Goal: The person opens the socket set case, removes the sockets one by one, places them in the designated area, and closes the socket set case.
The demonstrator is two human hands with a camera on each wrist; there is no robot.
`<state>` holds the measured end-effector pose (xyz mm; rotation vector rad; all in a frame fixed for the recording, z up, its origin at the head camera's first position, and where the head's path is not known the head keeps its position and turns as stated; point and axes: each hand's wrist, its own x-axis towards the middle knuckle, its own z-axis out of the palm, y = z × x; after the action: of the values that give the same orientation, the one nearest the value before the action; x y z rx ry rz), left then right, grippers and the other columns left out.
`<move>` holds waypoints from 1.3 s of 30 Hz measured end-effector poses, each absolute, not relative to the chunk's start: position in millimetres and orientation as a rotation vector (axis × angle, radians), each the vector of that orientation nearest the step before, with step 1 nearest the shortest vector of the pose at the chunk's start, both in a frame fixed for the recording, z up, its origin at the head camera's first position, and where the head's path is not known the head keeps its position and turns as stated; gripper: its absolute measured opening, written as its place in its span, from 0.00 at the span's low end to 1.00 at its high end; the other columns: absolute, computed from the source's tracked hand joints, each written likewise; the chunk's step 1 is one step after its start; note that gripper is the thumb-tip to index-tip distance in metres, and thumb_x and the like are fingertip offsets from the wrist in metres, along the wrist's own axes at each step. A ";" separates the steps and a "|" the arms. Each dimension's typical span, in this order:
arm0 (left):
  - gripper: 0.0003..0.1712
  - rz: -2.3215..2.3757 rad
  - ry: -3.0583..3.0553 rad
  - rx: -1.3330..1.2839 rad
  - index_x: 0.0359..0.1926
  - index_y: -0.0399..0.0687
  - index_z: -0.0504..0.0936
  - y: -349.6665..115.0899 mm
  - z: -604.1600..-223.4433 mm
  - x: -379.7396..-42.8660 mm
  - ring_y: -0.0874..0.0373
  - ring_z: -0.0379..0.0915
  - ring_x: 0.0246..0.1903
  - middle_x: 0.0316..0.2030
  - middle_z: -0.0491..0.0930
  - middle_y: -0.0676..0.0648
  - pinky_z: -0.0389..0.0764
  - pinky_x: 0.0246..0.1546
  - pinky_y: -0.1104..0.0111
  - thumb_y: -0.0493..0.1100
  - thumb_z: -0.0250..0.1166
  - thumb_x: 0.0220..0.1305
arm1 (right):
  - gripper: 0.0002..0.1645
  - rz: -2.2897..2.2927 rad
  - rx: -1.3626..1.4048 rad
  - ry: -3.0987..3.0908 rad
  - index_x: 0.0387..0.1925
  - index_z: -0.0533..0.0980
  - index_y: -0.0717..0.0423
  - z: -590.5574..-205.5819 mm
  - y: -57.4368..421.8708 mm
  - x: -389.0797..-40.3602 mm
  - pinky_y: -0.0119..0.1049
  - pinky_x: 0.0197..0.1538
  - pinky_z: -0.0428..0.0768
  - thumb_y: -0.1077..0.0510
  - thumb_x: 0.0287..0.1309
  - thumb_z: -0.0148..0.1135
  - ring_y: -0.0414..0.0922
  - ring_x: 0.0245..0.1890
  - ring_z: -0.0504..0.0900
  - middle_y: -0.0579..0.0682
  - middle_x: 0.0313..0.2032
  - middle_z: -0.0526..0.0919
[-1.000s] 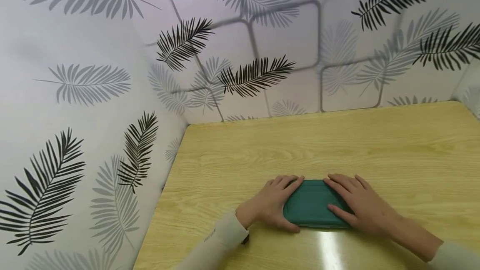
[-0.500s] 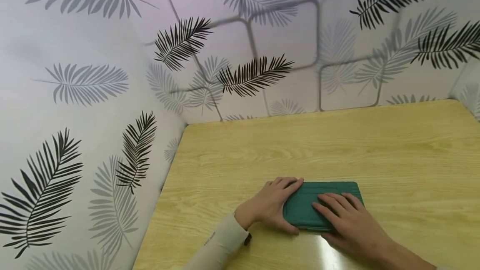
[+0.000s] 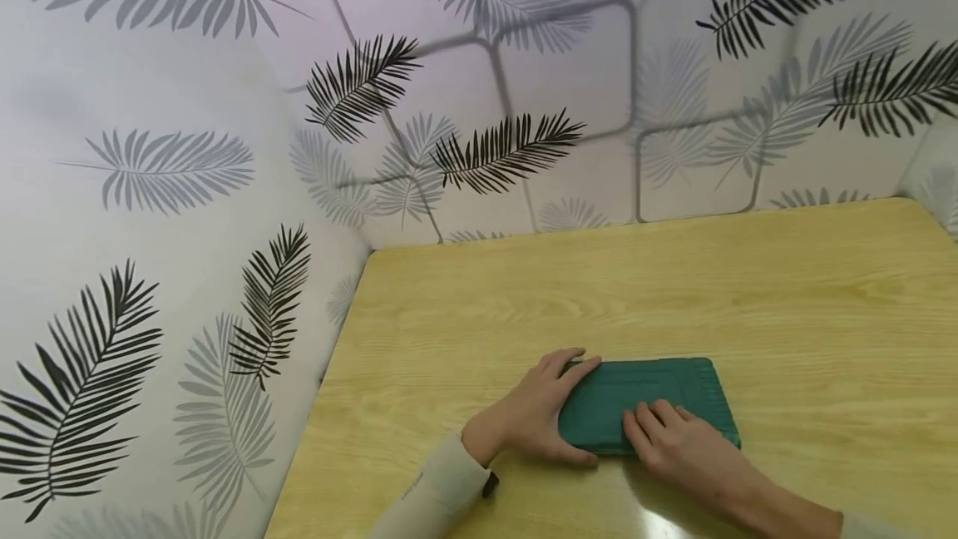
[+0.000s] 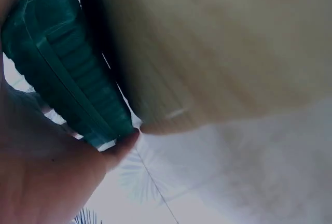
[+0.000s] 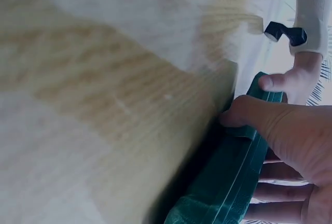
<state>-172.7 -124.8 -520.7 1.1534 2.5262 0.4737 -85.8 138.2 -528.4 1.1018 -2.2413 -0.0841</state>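
A flat dark green case with ribbed ends lies on the wooden table. My left hand grips its left end, thumb at the near corner and fingers round the far one. In the left wrist view, that ribbed end of the case shows a seam running along it. My right hand is at the middle of the near side, fingers bent on the lid. The right wrist view shows the right thumb against a latch-like tab on the front of the case.
The light wooden table stretches beyond the case to a wall with a feather pattern. Another feather-patterned wall runs along the table's left edge. A small black device sits at the left sleeve cuff.
My right hand has slid from the right end of the case to the middle of its near side, and its fingers have bent more. My left hand has stayed on the left end.
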 end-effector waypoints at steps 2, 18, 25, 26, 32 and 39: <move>0.72 0.536 2.518 1.116 0.90 0.63 0.46 -130.5 -523.5 -171.6 0.46 0.57 0.81 0.85 0.51 0.41 0.74 0.76 0.51 0.68 0.81 0.57 | 0.48 -0.083 1.112 -2.235 0.43 0.86 0.60 -526.8 139.4 -87.1 0.38 0.35 0.88 0.63 0.88 0.11 0.50 0.35 0.86 0.55 0.38 0.87; 0.71 0.509 2.531 1.114 0.90 0.63 0.47 -132.4 -518.5 -176.0 0.50 0.64 0.75 0.81 0.56 0.41 0.76 0.73 0.59 0.70 0.80 0.57 | 0.45 -0.160 1.016 -2.191 0.43 0.88 0.60 -533.3 138.7 -88.6 0.40 0.26 0.84 0.63 0.90 0.17 0.51 0.32 0.82 0.56 0.36 0.85; 0.72 0.480 2.546 1.133 0.90 0.59 0.47 -130.3 -523.7 -167.3 0.50 0.63 0.72 0.79 0.58 0.40 0.78 0.71 0.61 0.69 0.81 0.57 | 0.52 -0.425 1.133 -2.190 0.37 0.89 0.57 -525.1 132.3 -86.2 0.38 0.23 0.86 0.72 0.82 0.10 0.50 0.28 0.88 0.57 0.30 0.88; 0.72 0.481 2.546 1.129 0.90 0.59 0.47 -130.4 -524.2 -166.0 0.50 0.63 0.72 0.79 0.58 0.40 0.78 0.71 0.61 0.69 0.81 0.57 | 0.53 -0.439 1.141 -2.198 0.38 0.89 0.57 -524.7 131.9 -85.4 0.38 0.24 0.86 0.72 0.82 0.09 0.50 0.28 0.89 0.57 0.31 0.88; 0.72 0.466 2.557 1.125 0.90 0.58 0.46 -129.4 -524.1 -163.5 0.51 0.64 0.71 0.78 0.59 0.41 0.79 0.70 0.61 0.69 0.80 0.57 | 0.53 -0.476 1.147 -2.214 0.39 0.89 0.58 -523.8 130.7 -83.4 0.39 0.27 0.88 0.74 0.80 0.08 0.50 0.30 0.90 0.58 0.32 0.89; 0.72 0.401 2.608 1.178 0.90 0.54 0.47 -128.0 -523.1 -166.1 0.50 0.66 0.69 0.75 0.61 0.40 0.79 0.70 0.61 0.69 0.80 0.57 | 0.40 -0.421 1.180 -2.270 0.41 0.89 0.60 -525.3 131.9 -84.7 0.39 0.30 0.90 0.73 0.85 0.25 0.52 0.33 0.92 0.60 0.35 0.89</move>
<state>-166.1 -128.0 -523.1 1.1785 2.6077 0.4010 -84.7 131.9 -525.3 1.1797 -2.2697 -0.4210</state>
